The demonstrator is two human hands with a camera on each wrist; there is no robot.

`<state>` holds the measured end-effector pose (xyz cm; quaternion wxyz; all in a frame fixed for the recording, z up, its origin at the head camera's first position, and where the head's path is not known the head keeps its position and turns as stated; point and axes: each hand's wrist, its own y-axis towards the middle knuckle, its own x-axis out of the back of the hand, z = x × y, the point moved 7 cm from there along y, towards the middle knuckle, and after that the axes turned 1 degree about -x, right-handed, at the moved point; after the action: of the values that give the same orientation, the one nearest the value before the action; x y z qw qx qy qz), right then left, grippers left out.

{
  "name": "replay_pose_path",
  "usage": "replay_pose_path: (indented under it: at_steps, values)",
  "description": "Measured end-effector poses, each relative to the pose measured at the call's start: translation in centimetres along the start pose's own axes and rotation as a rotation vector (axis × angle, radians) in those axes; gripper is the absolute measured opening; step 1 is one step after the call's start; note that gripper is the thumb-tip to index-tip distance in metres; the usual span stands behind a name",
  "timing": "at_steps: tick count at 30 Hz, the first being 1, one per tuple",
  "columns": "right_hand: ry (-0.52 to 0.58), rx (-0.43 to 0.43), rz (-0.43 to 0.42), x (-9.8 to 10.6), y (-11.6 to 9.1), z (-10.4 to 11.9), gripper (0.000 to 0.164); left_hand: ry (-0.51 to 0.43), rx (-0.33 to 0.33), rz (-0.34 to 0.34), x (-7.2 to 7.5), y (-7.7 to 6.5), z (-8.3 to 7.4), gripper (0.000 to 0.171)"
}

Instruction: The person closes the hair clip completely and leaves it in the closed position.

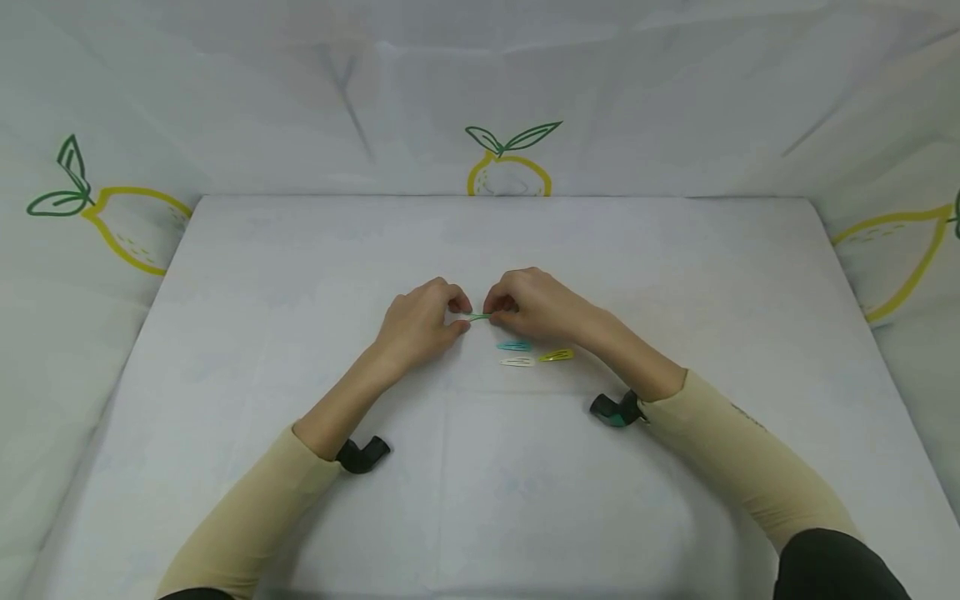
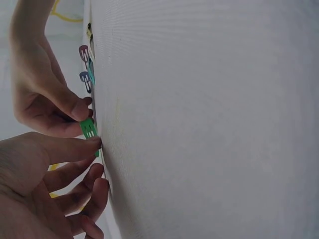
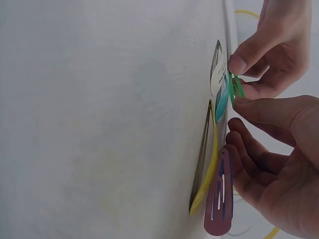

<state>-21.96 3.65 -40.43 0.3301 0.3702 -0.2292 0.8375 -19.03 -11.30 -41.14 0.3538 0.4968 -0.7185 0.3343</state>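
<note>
Between my two hands, a green snap hair clip (image 1: 480,317) is pinched at both ends just above the table. My left hand (image 1: 423,325) grips one end with thumb and fingertip, and its other fingers curl loosely below. The opposite end sits between thumb and finger of my right hand (image 1: 538,304). Closer to me lie a teal hair clip (image 1: 514,345), a white hair clip (image 1: 517,362) and a yellow hair clip (image 1: 556,355). A purple hair clip (image 3: 219,199) and a dark blue hair clip (image 2: 85,82) appear by my right hand; whether its fingers touch them I cannot tell.
A white cloth covers the table (image 1: 480,483), with pale curtains on three sides printed with yellow lemons (image 1: 510,173). Black wrist-camera mounts (image 1: 363,455) hang under both cuffs, close to the table surface.
</note>
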Motion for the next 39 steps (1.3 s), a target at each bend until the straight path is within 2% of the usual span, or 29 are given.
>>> replay_pose_path:
  at_steps: [14, 27, 39]
  values:
    - [0.003, 0.017, -0.040, 0.1, -0.3, -0.3, 0.014, -0.022, -0.028, -0.029, 0.0, -0.1, -0.1, 0.016]
    - [-0.003, 0.070, -0.112, 0.7, -0.7, 0.0, 0.013, -0.054, -0.031, -0.062, 0.2, -0.2, -0.2, 0.014]
    - [0.050, 0.091, -0.159, 1.3, -1.5, 0.3, 0.012, -0.070, -0.075, -0.118, 0.7, -0.4, -0.7, 0.008]
